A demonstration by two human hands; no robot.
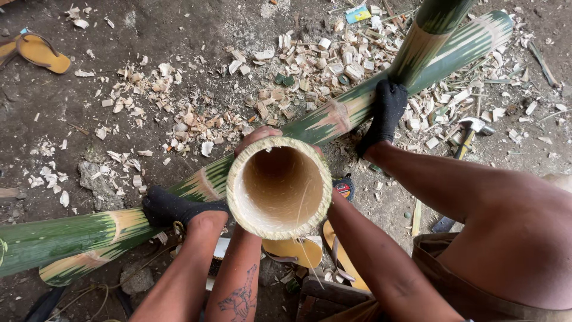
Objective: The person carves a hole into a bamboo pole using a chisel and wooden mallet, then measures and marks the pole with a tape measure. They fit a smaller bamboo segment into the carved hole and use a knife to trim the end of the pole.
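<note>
I hold a short hollow bamboo tube upright, its open cut end facing the camera and its pale inside showing. My left hand wraps around its far side, with only the fingers showing over the rim. My right hand reaches under the tube's lower right side and is mostly hidden by it. Two long green bamboo poles lie diagonally on the ground below. My feet in black socks, left and right, press on them.
Pale bamboo chips litter the dirt floor. A hammer lies at the right and a tape measure beside the tube. Yellow sandals lie at the top left and under the tube. Another green pole rises at the top right.
</note>
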